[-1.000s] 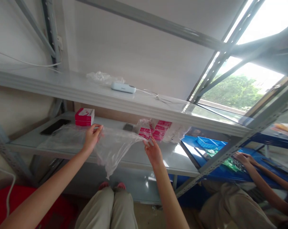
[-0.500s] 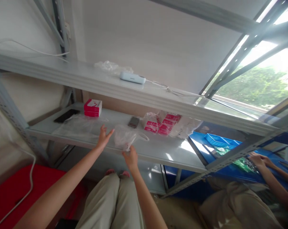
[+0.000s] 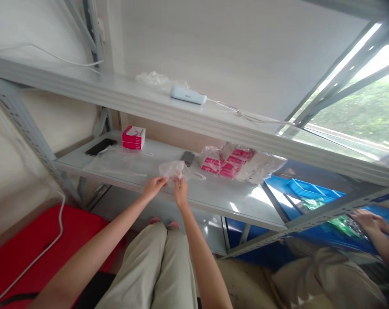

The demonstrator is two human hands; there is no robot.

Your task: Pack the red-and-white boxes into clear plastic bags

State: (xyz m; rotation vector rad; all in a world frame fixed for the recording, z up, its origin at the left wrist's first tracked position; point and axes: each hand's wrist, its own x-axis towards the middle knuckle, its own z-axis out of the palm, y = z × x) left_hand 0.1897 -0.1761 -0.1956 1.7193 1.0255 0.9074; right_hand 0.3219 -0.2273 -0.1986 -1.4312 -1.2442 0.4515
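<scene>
A clear plastic bag [image 3: 169,168] lies crumpled at the front of the grey shelf [image 3: 207,195]. My right hand [image 3: 181,192] grips its near side, fingers pointing up. My left hand [image 3: 155,186] is at the bag's left front edge, its fingertips pinched together on the plastic. Just behind the bag sits a small dark item [image 3: 188,159], partly blurred out. To the left, a flat clear bag [image 3: 117,162] is spread on the shelf below stacked pink-and-white boxes [image 3: 134,138].
A black phone [image 3: 101,146] lies at the shelf's left end. Bagged pink-and-white boxes [image 3: 228,165] are at the right. On the upper shelf rests a pale blue device [image 3: 188,95] with a cable. A red stool [image 3: 49,249] is at lower left; another person's hands [image 3: 368,221] are at far right.
My left hand has moved right and down to the bag, its spread fingers closing on it. The right hand stays on the bag. The view has shifted slightly.
</scene>
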